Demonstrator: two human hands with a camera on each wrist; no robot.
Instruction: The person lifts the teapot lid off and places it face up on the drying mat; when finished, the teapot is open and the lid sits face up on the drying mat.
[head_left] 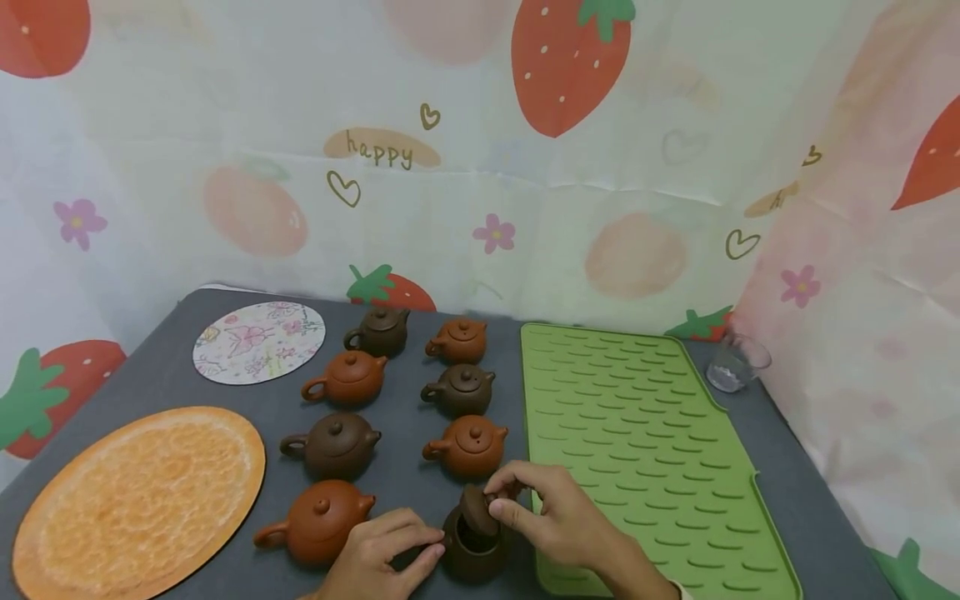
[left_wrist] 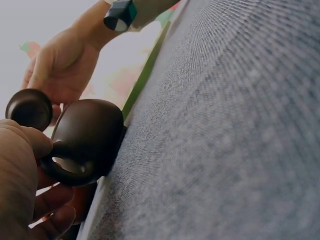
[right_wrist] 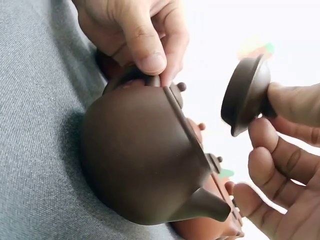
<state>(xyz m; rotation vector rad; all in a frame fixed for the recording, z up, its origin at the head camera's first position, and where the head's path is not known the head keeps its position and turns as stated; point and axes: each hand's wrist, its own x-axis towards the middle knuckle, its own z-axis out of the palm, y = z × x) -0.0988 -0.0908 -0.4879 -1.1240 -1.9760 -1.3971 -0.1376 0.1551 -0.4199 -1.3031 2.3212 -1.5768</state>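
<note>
A dark brown teapot [head_left: 474,565] stands on the grey cloth at the near edge, its top uncovered. My left hand [head_left: 381,553] pinches its handle [left_wrist: 75,176] between thumb and fingers. Above the opening, my right hand [head_left: 551,512] holds the teapot's lid [head_left: 477,510] by the knob, tilted and apart from the rim. In the right wrist view the lid [right_wrist: 246,95] is seen edge-on, and the teapot's spout [right_wrist: 207,205] points toward the lower right. Left of my left hand sits a reddish-brown teapot [head_left: 330,521] with its lid on.
Several more lidded teapots, dark brown [head_left: 337,450] and reddish [head_left: 471,444], stand in two columns behind. A green ridged mat [head_left: 622,433] lies to the right, with a clear glass cup [head_left: 731,367] beyond it. An orange oval mat [head_left: 142,500] and a patterned round mat [head_left: 258,343] lie left.
</note>
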